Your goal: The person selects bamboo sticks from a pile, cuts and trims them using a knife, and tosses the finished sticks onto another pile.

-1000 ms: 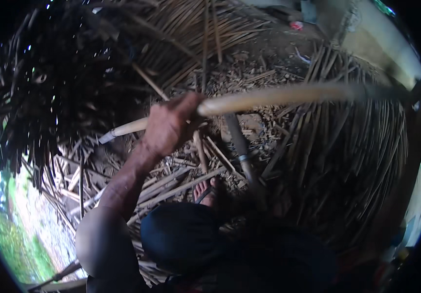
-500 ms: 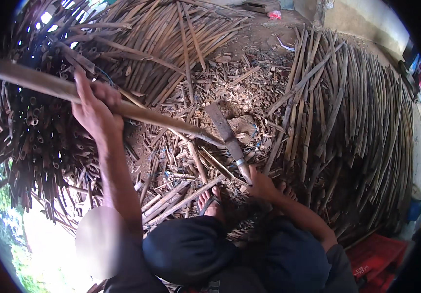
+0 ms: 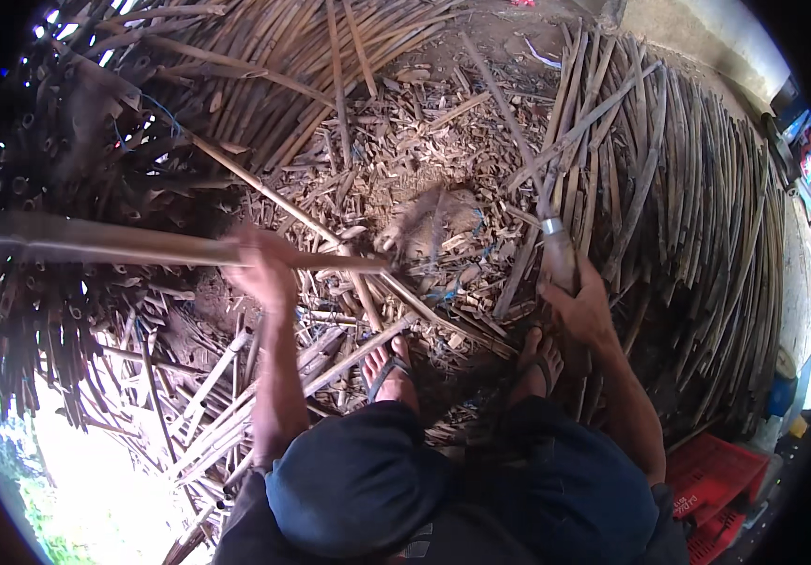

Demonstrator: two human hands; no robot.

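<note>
My left hand [image 3: 269, 268], smeared by motion, is closed around a bamboo pole [image 3: 142, 243] that reaches off to the left. The pole's right end stops above the chip-strewn ground, beside a worn chopping block [image 3: 457, 221]. On the right, my right hand [image 3: 582, 306] grips the wooden handle of a machete [image 3: 557, 252] with a bright metal collar. Its dark blade, seen nearly edge-on, points up and slightly left, apart from the pole.
Bamboo poles are stacked at the far left [image 3: 264, 113] and along the right [image 3: 697, 226]. Chips and short offcuts [image 3: 368, 188] cover the ground between. My sandalled feet [image 3: 391, 372] stand close to the chopping area. A red plastic crate [image 3: 721, 476] sits at lower right.
The machete has swung up and right, away from the block, its blade turning edge-on. My left hand has come down and right with the pole, which now lies more level.
</note>
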